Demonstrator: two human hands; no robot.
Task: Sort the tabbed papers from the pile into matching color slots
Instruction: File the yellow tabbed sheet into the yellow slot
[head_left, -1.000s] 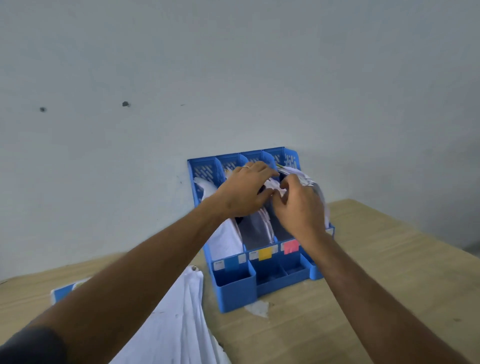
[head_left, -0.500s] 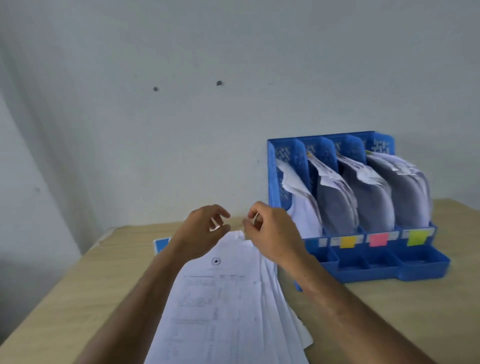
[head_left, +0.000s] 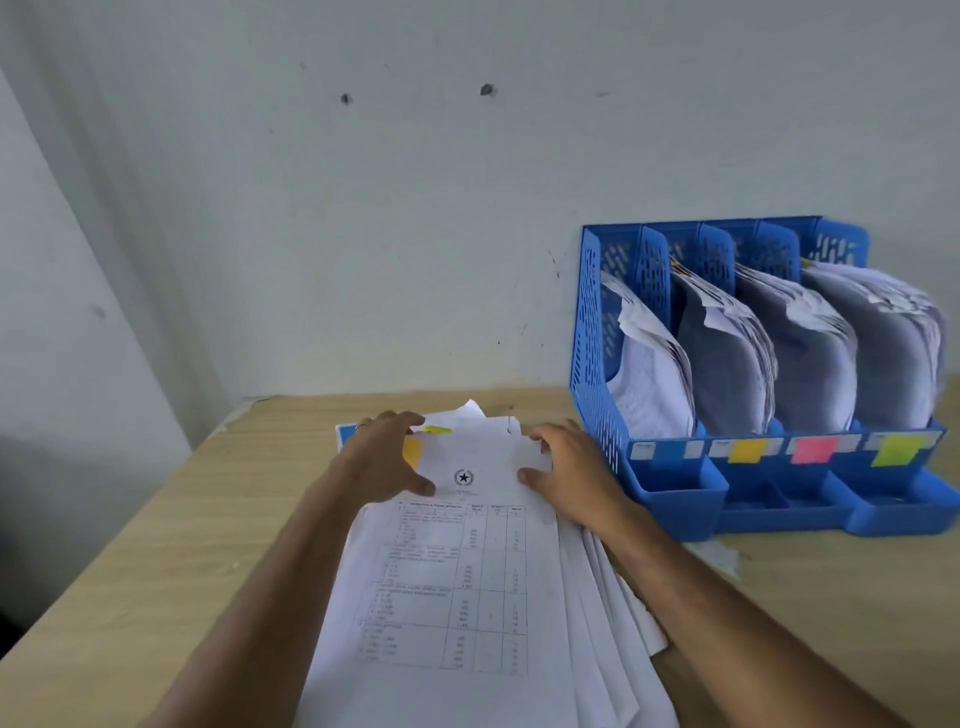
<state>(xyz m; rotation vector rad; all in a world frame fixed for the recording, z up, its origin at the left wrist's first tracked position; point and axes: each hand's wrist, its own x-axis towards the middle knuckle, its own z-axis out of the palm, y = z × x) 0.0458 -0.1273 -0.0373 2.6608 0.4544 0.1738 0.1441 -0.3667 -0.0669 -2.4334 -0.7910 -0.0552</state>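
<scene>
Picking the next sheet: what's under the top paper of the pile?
Under the top paper more white sheets fan out to the right. An orange tab and a yellow tab peek out by the left hand. Which sheets carry them is hidden.
</scene>
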